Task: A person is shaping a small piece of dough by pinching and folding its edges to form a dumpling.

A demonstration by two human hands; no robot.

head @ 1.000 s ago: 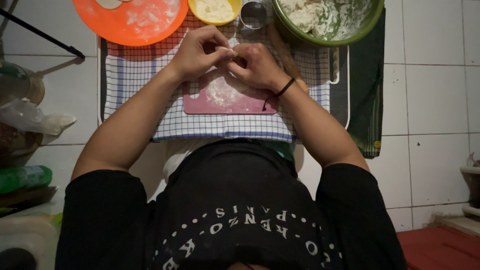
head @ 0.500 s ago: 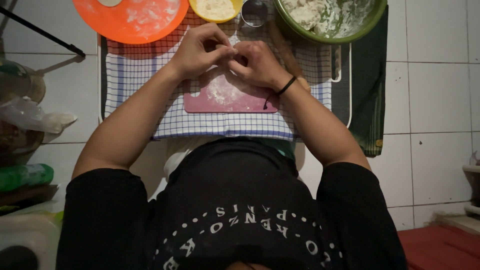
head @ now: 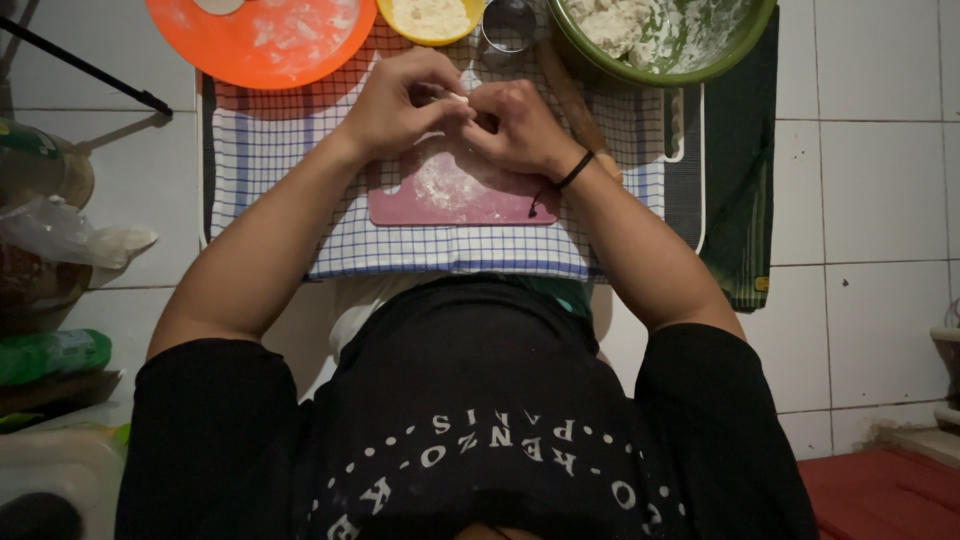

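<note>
One camera only, worn on the head, looking almost straight down the wearer's own chest and arms; the black shirt (head: 470,420) fills the bottom of the frame, so the lens sits close above the body; further out it takes in the checked cloth (head: 300,220) on the white tiled floor (head: 880,200); the hands meet near the top centre, close in, while the orange plate (head: 265,40) and green bowl (head: 660,50) are cut by the top edge.

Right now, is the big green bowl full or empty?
Partly full. The green bowl holds pale lumps of dough on one side, with bare, floury green wall showing beside them. Its far edge is cut off.
</note>
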